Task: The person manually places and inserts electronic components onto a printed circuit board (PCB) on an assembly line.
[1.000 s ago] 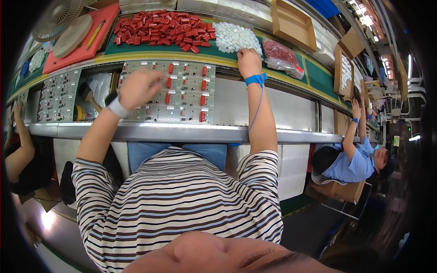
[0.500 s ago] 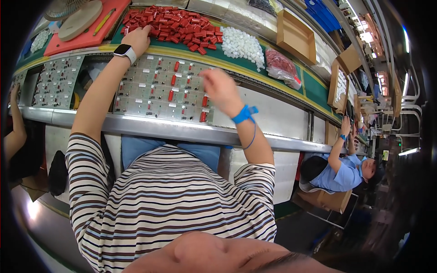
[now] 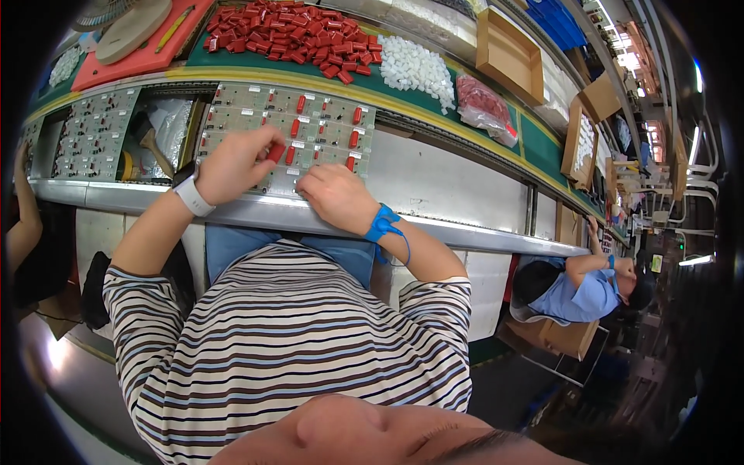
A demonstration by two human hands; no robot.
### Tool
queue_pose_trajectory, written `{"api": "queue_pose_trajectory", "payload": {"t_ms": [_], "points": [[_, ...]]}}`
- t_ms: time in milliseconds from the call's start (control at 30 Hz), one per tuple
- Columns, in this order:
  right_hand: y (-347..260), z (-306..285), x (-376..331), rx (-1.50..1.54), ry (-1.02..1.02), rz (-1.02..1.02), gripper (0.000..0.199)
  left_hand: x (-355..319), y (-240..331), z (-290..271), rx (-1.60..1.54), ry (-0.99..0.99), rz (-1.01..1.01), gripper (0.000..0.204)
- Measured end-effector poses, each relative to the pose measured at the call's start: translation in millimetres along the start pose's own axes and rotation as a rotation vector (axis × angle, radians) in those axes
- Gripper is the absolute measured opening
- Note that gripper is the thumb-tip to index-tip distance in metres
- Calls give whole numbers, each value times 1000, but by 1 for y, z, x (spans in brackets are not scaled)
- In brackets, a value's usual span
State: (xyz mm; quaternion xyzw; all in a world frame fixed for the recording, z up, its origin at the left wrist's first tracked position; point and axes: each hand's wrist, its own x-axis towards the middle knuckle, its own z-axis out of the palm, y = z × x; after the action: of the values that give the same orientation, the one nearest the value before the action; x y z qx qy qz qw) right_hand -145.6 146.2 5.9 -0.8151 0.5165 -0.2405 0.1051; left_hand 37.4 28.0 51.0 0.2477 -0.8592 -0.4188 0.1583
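My left hand [image 3: 242, 164] is closed over the left part of a panel of circuit boards [image 3: 240, 98], pinching a red capacitor [image 3: 276, 151] between thumb and fingers. My right hand [image 3: 339, 196] rests low over the panel's near edge, its fingers bent and pressed together at the boards. What those fingertips hold, if anything, is hidden. Upright red capacitors [image 3: 301, 104] stand in two columns on the panel, among small dark and white parts. Beyond the panel lies a heap of loose red capacitors [image 3: 291, 35].
White parts [image 3: 416, 71] are heaped right of the red ones, beside a bag of red parts [image 3: 482, 108] and a cardboard tray [image 3: 508, 58]. More circuit boards [image 3: 93, 128] and a brush [image 3: 155, 151] lie left. A metal rail [image 3: 434, 232] runs along the front. Co-workers sit both sides.
My left hand has come back from the red heap to the boards, now with a red capacitor. My right hand has moved down and left to the panel's near edge.
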Motion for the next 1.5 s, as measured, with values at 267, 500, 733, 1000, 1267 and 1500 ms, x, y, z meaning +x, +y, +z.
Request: {"api": "queue_pose_trajectory", "payload": {"t_ms": [267, 500, 733, 1000, 1267, 1500], "points": [[0, -6, 2, 85, -55, 26, 14, -15, -7, 22, 423, -46, 199, 22], [68, -64, 28, -61, 51, 371, 16, -15, -10, 23, 441, -109, 150, 27], [168, -56, 8, -520, 458, 571, 17, -12, -1, 26, 483, -112, 158, 23], [182, -49, 4, -491, 506, 490, 11, -12, -1, 27, 523, -135, 162, 24], [184, -49, 5, -467, 563, 489, 9, -9, 2, 27, 551, -153, 148, 24], [181, -49, 6, -434, 530, 536, 11, -12, 3, 31, 545, -85, 213, 25]]}}
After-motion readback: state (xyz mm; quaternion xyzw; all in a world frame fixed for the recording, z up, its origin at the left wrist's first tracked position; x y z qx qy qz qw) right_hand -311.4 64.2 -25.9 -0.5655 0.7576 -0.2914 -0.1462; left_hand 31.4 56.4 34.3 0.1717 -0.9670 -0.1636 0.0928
